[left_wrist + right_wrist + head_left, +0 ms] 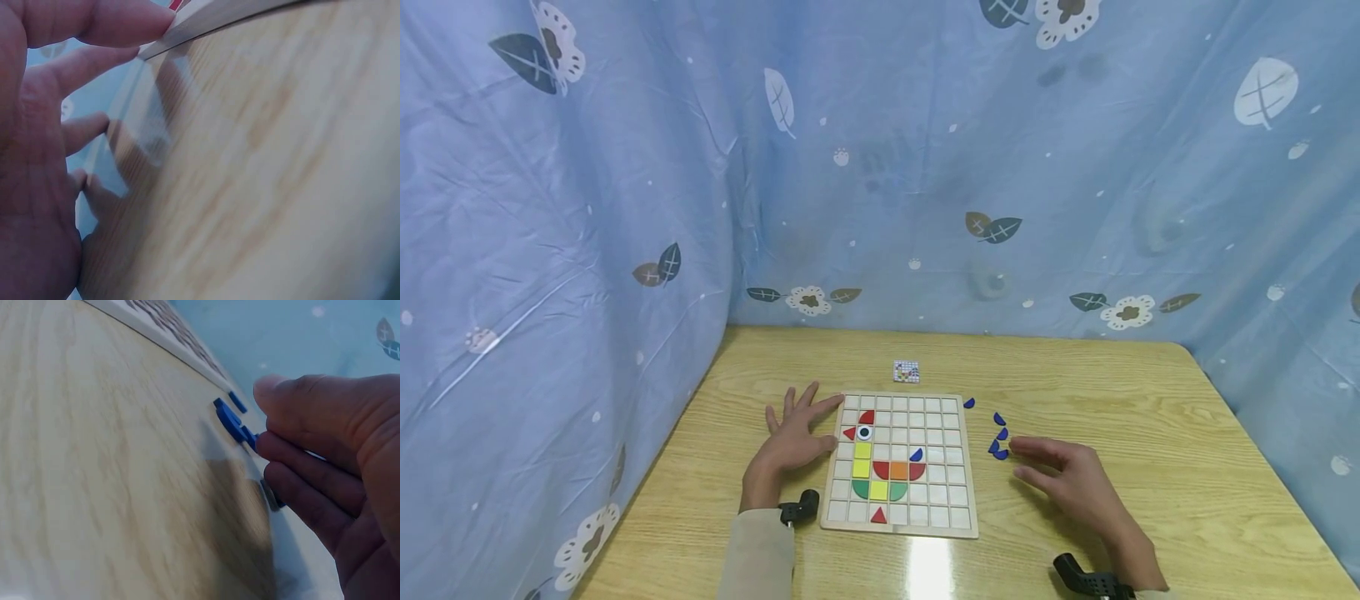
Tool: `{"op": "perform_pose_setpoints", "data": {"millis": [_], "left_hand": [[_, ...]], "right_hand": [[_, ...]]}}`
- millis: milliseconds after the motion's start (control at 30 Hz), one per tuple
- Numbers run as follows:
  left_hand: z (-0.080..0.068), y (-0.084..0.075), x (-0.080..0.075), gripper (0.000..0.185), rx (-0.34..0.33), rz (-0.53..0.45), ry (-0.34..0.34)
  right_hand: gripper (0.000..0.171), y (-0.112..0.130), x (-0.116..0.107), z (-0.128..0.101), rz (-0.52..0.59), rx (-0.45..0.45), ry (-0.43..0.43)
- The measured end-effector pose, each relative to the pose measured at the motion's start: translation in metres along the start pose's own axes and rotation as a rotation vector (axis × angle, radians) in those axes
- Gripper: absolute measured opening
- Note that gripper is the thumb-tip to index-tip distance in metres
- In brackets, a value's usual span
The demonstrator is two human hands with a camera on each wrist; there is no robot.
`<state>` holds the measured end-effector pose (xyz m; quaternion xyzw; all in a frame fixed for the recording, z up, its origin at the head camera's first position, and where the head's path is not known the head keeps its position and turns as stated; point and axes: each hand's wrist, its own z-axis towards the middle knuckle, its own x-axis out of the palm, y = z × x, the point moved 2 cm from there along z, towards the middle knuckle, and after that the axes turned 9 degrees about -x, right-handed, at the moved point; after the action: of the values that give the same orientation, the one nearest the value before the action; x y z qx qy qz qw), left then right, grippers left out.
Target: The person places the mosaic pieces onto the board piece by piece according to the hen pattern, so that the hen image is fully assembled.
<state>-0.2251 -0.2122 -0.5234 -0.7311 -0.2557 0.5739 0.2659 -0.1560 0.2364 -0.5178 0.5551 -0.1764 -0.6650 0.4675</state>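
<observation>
Right hand at the loose blue pieces

The right hand [1071, 483], fingers relaxed and holding nothing, has its fingertips just beside the blue pieces [998, 442] lying right of the grid board [970, 467]; the left hand [793, 437] rests flat.

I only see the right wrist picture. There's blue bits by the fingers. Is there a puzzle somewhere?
Observer: Yes. A wooden grid board lies left of the blue pieces, with a coloured bird shape on it.
Operator: Is a blue piece on the board too?
Observer: One blue piece sits beside the orange square.
Operator: Where's the other hand?
Observer: The left hand lies flat on the table, fingertips touching the board's left edge.
Operator: Is the right hand holding anything?
Observer: No. The right hand is open, fingertips at the nearest blue pieces.
</observation>
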Motion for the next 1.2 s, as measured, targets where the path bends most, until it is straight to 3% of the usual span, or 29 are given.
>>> {"op": "perform_pose_setpoints", "data": {"millis": [200, 833, 967, 1200], "left_hand": [[0.001, 0.000, 0.001, 0.076, 0.001, 0.001, -0.004], [0.000, 0.000, -0.001, 0.076, -0.002, 0.010, -0.001], [0.000, 0.000, -0.001, 0.075, -0.007, 0.013, -0.002], [0.000, -0.001, -0.002, 0.076, -0.001, -0.002, -0.004]], "right_hand": [[0.034, 0.000, 0.007, 0.011, -0.008, -0.027, 0.010], [0.028, 0.005, 0.027, 0.030, -0.225, -0.185, -0.027], [0.026, 0.009, 0.028, 0.034, -0.209, -0.181, -0.023], [0.025, 0.025, 0.038, 0.056, -0.161, -0.271, 0.014]]}}
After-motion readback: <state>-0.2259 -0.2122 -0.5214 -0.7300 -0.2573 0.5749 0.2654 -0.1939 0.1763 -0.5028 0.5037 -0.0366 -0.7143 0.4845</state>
